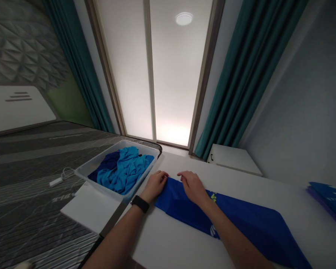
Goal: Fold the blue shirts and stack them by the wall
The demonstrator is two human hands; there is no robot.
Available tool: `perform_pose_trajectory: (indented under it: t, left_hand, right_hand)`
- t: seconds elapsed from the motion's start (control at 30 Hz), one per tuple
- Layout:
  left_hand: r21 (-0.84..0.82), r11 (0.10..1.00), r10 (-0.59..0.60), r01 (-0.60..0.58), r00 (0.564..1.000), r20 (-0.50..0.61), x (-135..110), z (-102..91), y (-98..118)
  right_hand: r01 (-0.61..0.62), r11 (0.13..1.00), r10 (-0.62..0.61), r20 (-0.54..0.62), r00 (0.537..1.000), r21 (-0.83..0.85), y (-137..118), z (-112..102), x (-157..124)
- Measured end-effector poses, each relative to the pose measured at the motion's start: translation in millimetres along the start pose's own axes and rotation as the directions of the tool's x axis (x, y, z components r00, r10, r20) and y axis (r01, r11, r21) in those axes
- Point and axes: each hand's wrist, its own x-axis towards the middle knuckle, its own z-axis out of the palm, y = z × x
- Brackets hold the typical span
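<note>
Both hands, left hand (156,182) and right hand (192,184), press flat with open grip on the folded royal-blue fabric garment (235,220) at the white bench's (268,190) far edge. Uneven pressure could skew the fold, or nudge the cloth off toward the clear plastic bin (86,168).

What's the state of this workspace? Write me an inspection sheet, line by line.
Surface: white table, beside a bed with a grey patterned cover.
Job's things: dark blue garment laid flat in a long strip on the table.
Clutter: clear bin of blue clothes on the bed; stacked blue fabric at the table's right edge.
Hands: left hand and right hand both rest flat on the garment's far end, fingers extended; black wristband on the left wrist.
Cables: white cord with plug on the bed.
Surroundings: frosted window, teal curtains, white cabinet.
</note>
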Motion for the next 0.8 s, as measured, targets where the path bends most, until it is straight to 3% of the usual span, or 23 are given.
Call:
perform_pose_trajectory:
  t: [0.2, 0.33, 0.53, 0.67, 0.8]
  left_hand:
    - [0.116, 0.993, 0.026, -0.024, 1.000, -0.016, -3.8, -3.1, 0.4]
    - [0.165, 0.976, 0.148, -0.143, 0.989, -0.020, -9.1, -9.7, 18.0]
    - [0.181, 0.922, 0.298, -0.341, 0.927, 0.230, -31.8, -14.6, 40.4]
    - [0.183, 0.930, 0.244, -0.317, 0.910, 0.336, -44.5, -16.5, 31.6]
    - [0.209, 0.926, 0.228, -0.315, 0.906, 0.356, -48.8, -17.5, 26.0]
  right_hand:
    - [0.003, 0.994, 0.011, 0.123, 0.992, -0.111, 4.8, -19.0, -32.7]
    - [0.007, 0.975, 0.033, 0.178, 0.984, -0.222, 5.2, -25.9, -51.5]
    - [0.064, 0.931, -0.002, 0.171, 0.985, -0.359, 3.4, -20.7, -62.8]
    - [0.104, 0.907, -0.049, 0.142, 0.989, -0.409, 1.4, -15.4, -67.0]
    - [0.088, 0.909, -0.041, 0.124, 0.991, -0.408, -2.5, -13.3, -69.7]
